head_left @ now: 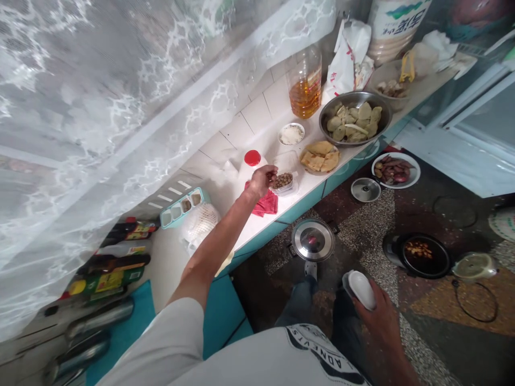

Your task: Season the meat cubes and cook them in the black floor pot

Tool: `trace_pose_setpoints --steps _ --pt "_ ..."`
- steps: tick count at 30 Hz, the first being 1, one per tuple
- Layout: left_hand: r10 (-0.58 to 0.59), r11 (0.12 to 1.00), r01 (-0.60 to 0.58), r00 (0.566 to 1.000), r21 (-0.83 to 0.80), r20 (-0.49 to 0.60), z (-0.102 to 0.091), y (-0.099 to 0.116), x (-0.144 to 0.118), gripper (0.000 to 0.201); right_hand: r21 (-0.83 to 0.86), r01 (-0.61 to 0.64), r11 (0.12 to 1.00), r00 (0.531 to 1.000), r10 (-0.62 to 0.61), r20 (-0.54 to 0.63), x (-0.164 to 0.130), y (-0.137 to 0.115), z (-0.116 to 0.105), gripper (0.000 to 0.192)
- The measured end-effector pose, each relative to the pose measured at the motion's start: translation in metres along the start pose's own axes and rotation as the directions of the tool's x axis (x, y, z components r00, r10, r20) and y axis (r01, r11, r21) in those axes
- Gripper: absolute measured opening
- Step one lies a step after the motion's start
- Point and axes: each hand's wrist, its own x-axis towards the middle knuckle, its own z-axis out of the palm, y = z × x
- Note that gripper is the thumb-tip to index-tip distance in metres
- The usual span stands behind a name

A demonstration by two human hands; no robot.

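The left hand (262, 181) is reaching across the white counter (248, 229), its fingers bunching narrowly at the near side of a clear plastic container (288, 190); whether they are pinching anything, I cannot tell. Small brown balls (282, 180) are filling that container, which is sitting near the counter's front edge. A red cloth (265, 203) is lying just beside it, partly under the hand, and a red lid (252, 157) is showing behind the wrist. Away from the counter, the right hand (381, 316) is hanging low over the floor (370, 230), its fingers curling around a small white bowl (362, 289).

Farther along the counter, a small bowl of white granules (292, 134), a dish of tan slices (319, 158) and a steel basin (322, 119) of pale slices are standing near one another. A bottle of amber oil (306, 99) is standing by the tiled wall (237, 128), with a white plastic bag (348, 56) beside it. Toward the other end, a turquoise seasoning box (164, 219) is resting near the wall, and a lacy curtain (120, 128) is hanging over the upper left.

Below the teal cabinets (223, 303), a glass-lidded pot (313, 251) is standing on the patterned floor. Nearby, a loose metal lid (365, 191) is lying beside a white basin (417, 172) of reddish tubers, and a dark cooker (396, 251) is holding brownish chunks.
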Motion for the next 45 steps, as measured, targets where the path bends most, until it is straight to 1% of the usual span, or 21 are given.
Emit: trace_pose_setpoints --steps 1,2,3,5,7,8,10,12,16,19,23,25,27,29,32,35,37,39,45 --pt "0.019 0.994 -0.021 1.000 0.105 0.015 0.001 0.000 0.002 0.031 -0.003 -0.011 1.000 1.000 0.011 0.006 0.001 -0.002 0.000 0.067" --pt "0.063 0.969 -0.071 0.997 0.238 0.039 0.002 0.000 0.004 0.028 -0.007 -0.023 1.000 1.000 0.023 0.011 0.001 -0.003 0.001 0.067" --pt "0.123 0.913 -0.143 0.989 0.382 0.077 0.004 0.000 0.005 0.025 -0.010 -0.033 0.999 0.999 0.033 0.015 0.001 -0.004 0.001 0.068" --pt "0.220 0.727 -0.287 0.958 0.624 0.183 0.007 0.001 0.006 0.024 -0.013 -0.041 0.999 0.999 0.042 0.022 0.000 -0.004 0.002 0.070" --pt "0.249 0.549 -0.369 0.929 0.750 0.275 0.008 0.003 0.006 0.033 -0.013 -0.039 0.999 0.999 0.040 0.026 0.000 -0.002 0.003 0.072" --pt "0.249 0.489 -0.391 0.919 0.780 0.304 0.009 0.004 0.006 0.037 -0.013 -0.039 0.999 0.999 0.039 0.025 -0.001 -0.001 0.003 0.072" --pt "0.250 0.422 -0.422 0.905 0.802 0.345 0.009 0.004 0.006 0.041 -0.018 -0.046 0.999 0.999 0.046 0.029 -0.002 0.002 0.002 0.071" --pt "0.256 0.398 -0.463 0.885 0.792 0.389 0.009 0.004 0.006 0.043 -0.019 -0.052 0.998 0.998 0.052 0.029 -0.002 0.004 0.002 0.071" --pt "0.251 0.369 -0.559 0.829 0.743 0.499 0.000 -0.002 0.011 0.044 -0.023 -0.073 0.997 0.997 0.073 0.024 -0.002 0.006 0.002 0.073" --pt "0.257 0.346 -0.587 0.809 0.731 0.528 -0.008 -0.006 0.017 0.045 -0.032 -0.072 0.997 0.996 0.073 0.043 0.000 0.006 0.002 0.073" --pt "0.241 0.320 -0.600 0.800 0.734 0.549 -0.013 -0.010 0.023 0.037 -0.028 -0.054 0.998 0.998 0.055 0.037 0.003 0.004 0.003 0.075" --pt "0.257 0.337 -0.601 0.799 0.725 0.543 -0.014 -0.010 0.024 0.035 -0.020 -0.047 0.999 0.998 0.047 0.036 0.004 0.003 0.003 0.075" --pt "0.296 0.374 -0.582 0.813 0.722 0.501 -0.014 -0.008 0.023 0.037 -0.015 -0.040 0.999 0.999 0.040 0.026 0.004 0.003 0.003 0.073" --pt "0.306 0.383 -0.567 0.823 0.729 0.479 -0.014 -0.005 0.023 0.040 -0.018 -0.037 0.999 0.999 0.038 0.021 0.004 0.003 0.003 0.071" --pt "0.250 0.335 -0.578 0.816 0.745 0.521 -0.014 -0.001 0.023 0.046 -0.047 -0.047 0.998 0.998 0.049 0.029 0.005 0.002 0.005 0.070" --pt "0.229 0.290 -0.590 0.807 0.753 0.544 -0.011 0.001 0.025 0.049 -0.066 -0.065 0.996 0.997 0.068 0.046 0.005 -0.001 0.006 0.080" --pt "0.237 0.277 -0.600 0.799 0.751 0.552 -0.009 0.001 0.027 0.046 -0.068 -0.074 0.995 0.995 0.078 0.064 0.004 -0.002 0.008 0.088" --pt "0.245 0.277 -0.603 0.797 0.748 0.551 -0.008 0.000 0.030 0.040 -0.073 -0.076 0.994 0.994 0.081 0.074 0.003 -0.001 0.011 0.091" --pt "0.221 0.285 -0.569 0.822 0.772 0.524 -0.006 -0.001 0.036 0.028 -0.101 -0.057 0.993 0.995 0.064 0.071 -0.001 0.012 0.019 0.090"
